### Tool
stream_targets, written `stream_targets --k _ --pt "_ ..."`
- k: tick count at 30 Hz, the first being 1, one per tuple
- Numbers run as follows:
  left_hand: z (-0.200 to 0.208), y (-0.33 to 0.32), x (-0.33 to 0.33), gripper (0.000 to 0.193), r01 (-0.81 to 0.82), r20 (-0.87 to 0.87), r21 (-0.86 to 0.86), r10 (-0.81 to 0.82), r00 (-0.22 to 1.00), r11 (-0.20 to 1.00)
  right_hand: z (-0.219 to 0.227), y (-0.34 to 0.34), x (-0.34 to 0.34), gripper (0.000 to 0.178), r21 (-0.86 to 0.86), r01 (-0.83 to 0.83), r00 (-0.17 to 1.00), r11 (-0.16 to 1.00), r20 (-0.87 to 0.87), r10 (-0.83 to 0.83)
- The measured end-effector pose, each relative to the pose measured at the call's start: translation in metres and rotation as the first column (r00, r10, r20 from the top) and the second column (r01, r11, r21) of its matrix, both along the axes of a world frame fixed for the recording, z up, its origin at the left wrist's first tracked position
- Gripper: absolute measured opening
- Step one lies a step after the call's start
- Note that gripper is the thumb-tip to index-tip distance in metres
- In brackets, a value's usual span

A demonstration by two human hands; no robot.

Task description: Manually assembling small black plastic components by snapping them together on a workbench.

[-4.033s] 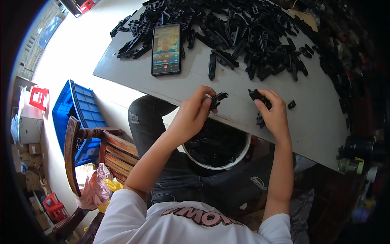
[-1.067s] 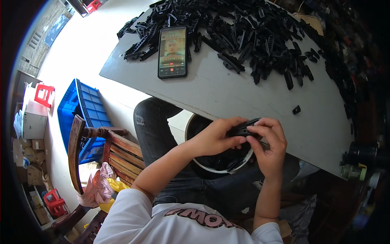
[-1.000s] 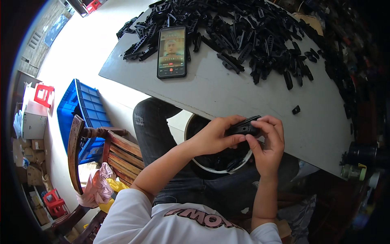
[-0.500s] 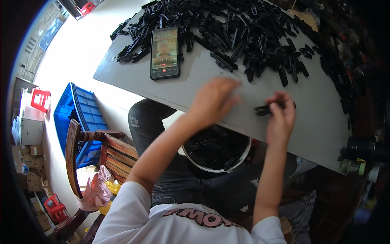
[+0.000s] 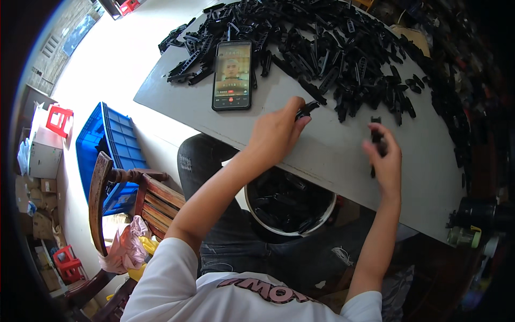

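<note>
My left hand (image 5: 274, 133) is closed on a slim black plastic part (image 5: 307, 109), its fingertips pinching it just above the tabletop near the pile. My right hand (image 5: 388, 161), a little blurred, grips another long black plastic part (image 5: 376, 122) that points away from me. Beyond both hands spreads a large heap of similar black plastic parts (image 5: 322, 53) on the grey table (image 5: 332, 153). Under the table's near edge, between my legs, a white-rimmed bucket (image 5: 248, 201) holds more black parts.
A phone (image 5: 232, 75) lies face up left of the heap, its screen lit. To the left are a blue plastic crate (image 5: 124, 145) and a wooden chair (image 5: 161, 198) with a pink cloth (image 5: 126, 249). A green-lidded jar (image 5: 465, 236) stands at the right.
My left hand has taken hold of a black part from the near edge of the heap. My right hand has moved right, and its part has turned from crosswise to pointing away.
</note>
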State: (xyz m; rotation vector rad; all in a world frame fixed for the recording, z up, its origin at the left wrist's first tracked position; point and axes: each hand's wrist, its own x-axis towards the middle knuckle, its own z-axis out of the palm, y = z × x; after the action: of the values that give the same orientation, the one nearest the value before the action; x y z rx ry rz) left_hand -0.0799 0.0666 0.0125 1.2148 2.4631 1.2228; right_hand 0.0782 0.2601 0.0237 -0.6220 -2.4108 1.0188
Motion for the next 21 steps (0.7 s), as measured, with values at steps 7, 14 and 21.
stream_targets --k 7,14,21 --pt "-0.004 -0.001 0.054 0.035 0.283 0.194 0.399 -0.382 0.903 0.872 0.011 -0.075 0.027 0.036 -0.644 -0.272 0.952 0.715 -0.287 0.104" --pt "0.004 -0.010 0.064 0.039 0.375 0.242 0.337 -0.464 0.852 0.864 0.009 -0.097 0.023 0.032 -0.596 -0.116 0.947 0.795 -0.307 -0.092" --pt "0.014 -0.020 0.063 0.034 0.469 0.379 0.332 -0.571 0.728 0.818 0.001 -0.098 0.033 0.038 -0.697 -0.153 0.948 0.701 -0.305 -0.096"
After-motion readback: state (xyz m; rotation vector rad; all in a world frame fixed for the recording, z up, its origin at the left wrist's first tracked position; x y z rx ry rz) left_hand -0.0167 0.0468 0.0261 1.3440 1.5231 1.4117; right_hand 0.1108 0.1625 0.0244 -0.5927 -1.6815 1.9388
